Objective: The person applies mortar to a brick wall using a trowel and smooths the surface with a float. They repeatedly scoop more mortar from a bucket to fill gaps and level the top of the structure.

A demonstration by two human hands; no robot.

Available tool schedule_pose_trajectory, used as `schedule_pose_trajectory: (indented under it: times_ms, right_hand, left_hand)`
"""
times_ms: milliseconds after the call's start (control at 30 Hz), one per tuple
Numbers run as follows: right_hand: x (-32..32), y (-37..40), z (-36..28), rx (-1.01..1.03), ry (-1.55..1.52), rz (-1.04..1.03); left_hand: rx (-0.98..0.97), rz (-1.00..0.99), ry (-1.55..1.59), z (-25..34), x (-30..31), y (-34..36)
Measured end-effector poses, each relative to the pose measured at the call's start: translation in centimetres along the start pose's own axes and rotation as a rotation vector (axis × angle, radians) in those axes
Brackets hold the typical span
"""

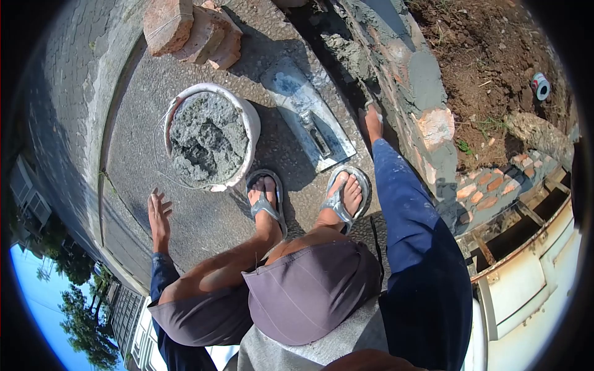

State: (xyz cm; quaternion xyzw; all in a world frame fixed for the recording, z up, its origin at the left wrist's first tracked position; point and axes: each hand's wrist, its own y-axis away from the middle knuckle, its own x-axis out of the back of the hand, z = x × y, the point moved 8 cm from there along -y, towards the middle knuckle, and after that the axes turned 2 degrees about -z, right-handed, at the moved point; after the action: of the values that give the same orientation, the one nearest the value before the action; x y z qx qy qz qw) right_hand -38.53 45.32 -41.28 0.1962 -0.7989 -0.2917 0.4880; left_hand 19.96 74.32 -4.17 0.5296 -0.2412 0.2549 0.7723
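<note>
My left hand (159,215) hangs in the air below the bucket, fingers apart, holding nothing. A white bucket (252,130) with a wire handle stands on the paving, filled with wet grey mortar (207,142). My right hand (373,122) reaches down beside the low brick wall (427,80), at the edge of a dark gap. Its fingers look curled, but what they hold is mostly hidden. Between the bucket and that hand lies a mortar-stained plastering float (309,117), handle up. A lump of grey mortar (349,55) sits in the gap.
Several bricks (195,31) are stacked beyond the bucket. My sandalled feet (346,191) stand near the float. Right of the wall is bare soil (482,80) with a small can (541,86). A rusty white metal structure (526,278) stands at the lower right.
</note>
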Motion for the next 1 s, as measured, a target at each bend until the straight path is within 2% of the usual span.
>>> schedule_pose_trajectory:
  times_ms: [33,100,167,300,367,567,700,800,833,933,967,1000]
  right_hand:
    - [0.0,-0.2,0.0,-0.038,0.016,-0.060]
    - [1.0,0.1,-0.6,0.034,-0.059,-0.007]
    - [1.6,-0.2,-1.6,0.070,0.060,0.073]
    - [2.0,-0.6,-3.5,0.040,-0.014,0.195]
    - [5.9,1.5,-6.9,-0.054,-0.189,0.104]
    - [9.1,3.3,-7.5,-0.019,-0.184,0.117]
    - [12.0,7.5,-8.5,0.030,-0.281,0.154]
    - [13.1,10.9,-8.0,0.067,-0.247,0.274]
    - [12.4,10.9,-7.6,0.166,-0.296,0.227]
    - [6.9,8.0,-3.4,0.192,-0.090,0.013]
    - [4.6,6.4,-2.0,0.128,-0.008,-0.122]
    - [2.5,4.9,0.4,-0.080,-0.219,-0.194]
  left_hand:
    - [0.000,0.000,0.001,-0.3,0.0,-0.1]
    - [0.004,-0.016,0.002,-0.9,-0.4,-0.2]
    - [0.018,-0.035,-0.012,-0.9,-0.8,0.0]
    - [0.040,-0.025,-0.029,-0.2,-0.8,-0.2]
    - [-0.024,-0.026,-0.029,0.8,-0.7,-0.3]
    - [-0.055,-0.041,0.018,2.3,-1.8,-1.0]
    - [-0.073,-0.048,0.033,2.0,-2.0,-0.9]
    - [-0.046,-0.050,0.030,-0.1,-1.2,-0.9]
    - [-0.025,-0.042,0.031,-1.2,-0.8,-1.1]
    - [0.038,-0.051,0.022,-3.7,-0.6,-0.3]
    - [0.069,-0.053,0.012,-4.1,-0.4,-0.3]
    - [0.077,-0.037,0.015,-3.9,-0.4,0.2]
